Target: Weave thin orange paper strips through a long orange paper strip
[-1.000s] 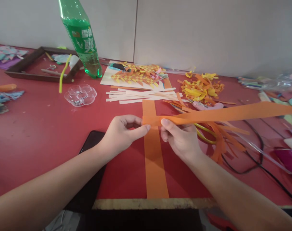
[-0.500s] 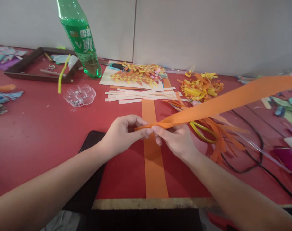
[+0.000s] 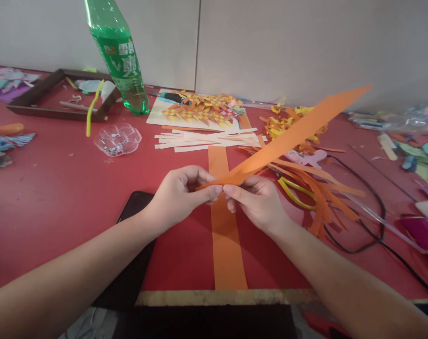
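Between thumb and fingers, my left hand (image 3: 183,190) pinches the near end of a long orange paper strip (image 3: 287,141). Close beside it, my right hand (image 3: 254,200) pinches the same strip, the two thumbtips almost touching. The held part looks folded or curled lengthwise, while the free part rises to the upper right, ending in a point. Under my hands a second orange paper strip (image 3: 230,259) lies flat on the red table, running from the front edge toward the back. My fingers partly hide both strips where they cross.
Yellow-handled scissors (image 3: 298,194) lie among cut orange strips (image 3: 327,207) on the right, near a black cable (image 3: 383,212). Behind are white paper strips (image 3: 206,140) and a green bottle (image 3: 124,66). A clear flower-shaped dish (image 3: 117,140) and a black phone-like slab (image 3: 132,254) lie left.
The strip's free end has swung left and up, coming wholly into view and uncovering a pink object behind. Both hands keep nearly the same place and pinch.
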Motion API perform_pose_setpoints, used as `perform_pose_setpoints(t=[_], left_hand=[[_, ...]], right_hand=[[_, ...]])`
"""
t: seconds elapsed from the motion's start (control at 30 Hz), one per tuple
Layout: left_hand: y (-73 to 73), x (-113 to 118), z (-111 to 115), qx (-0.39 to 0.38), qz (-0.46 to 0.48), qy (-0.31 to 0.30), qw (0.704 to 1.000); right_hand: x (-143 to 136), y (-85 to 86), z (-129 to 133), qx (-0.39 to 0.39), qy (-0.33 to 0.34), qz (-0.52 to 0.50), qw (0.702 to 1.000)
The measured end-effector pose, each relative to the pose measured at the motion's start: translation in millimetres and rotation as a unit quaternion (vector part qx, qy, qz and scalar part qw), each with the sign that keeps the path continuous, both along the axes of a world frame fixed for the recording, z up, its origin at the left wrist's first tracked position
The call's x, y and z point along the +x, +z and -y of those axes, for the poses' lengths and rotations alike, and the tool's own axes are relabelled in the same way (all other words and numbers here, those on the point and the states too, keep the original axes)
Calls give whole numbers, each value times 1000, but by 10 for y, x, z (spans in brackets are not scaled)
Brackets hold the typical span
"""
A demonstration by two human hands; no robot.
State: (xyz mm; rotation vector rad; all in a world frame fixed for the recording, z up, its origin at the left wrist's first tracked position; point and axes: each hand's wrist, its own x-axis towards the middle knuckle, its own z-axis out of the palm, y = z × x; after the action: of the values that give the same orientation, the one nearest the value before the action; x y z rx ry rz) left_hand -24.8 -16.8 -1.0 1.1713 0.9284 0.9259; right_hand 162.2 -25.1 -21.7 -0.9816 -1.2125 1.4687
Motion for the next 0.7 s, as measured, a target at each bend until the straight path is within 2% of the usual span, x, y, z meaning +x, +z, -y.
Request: perform_pose_setpoints(t=[0.2,0.4,0.5,0.7], left_hand=[[34,3,14,-31,4,-10,999],[7,9,21,-58,-8,-12,998],[-11,3,12,-34,-55,-26,998],[18,-9,7,34,-141,-51,988]], right_hand=[[20,3,-36,-9,-44,-41,998],[65,42,-111,-22,-108,-48,993],[73,22,-100,-7,-92,-38,995],[47,-2,-19,-3,-5,16,1000]])
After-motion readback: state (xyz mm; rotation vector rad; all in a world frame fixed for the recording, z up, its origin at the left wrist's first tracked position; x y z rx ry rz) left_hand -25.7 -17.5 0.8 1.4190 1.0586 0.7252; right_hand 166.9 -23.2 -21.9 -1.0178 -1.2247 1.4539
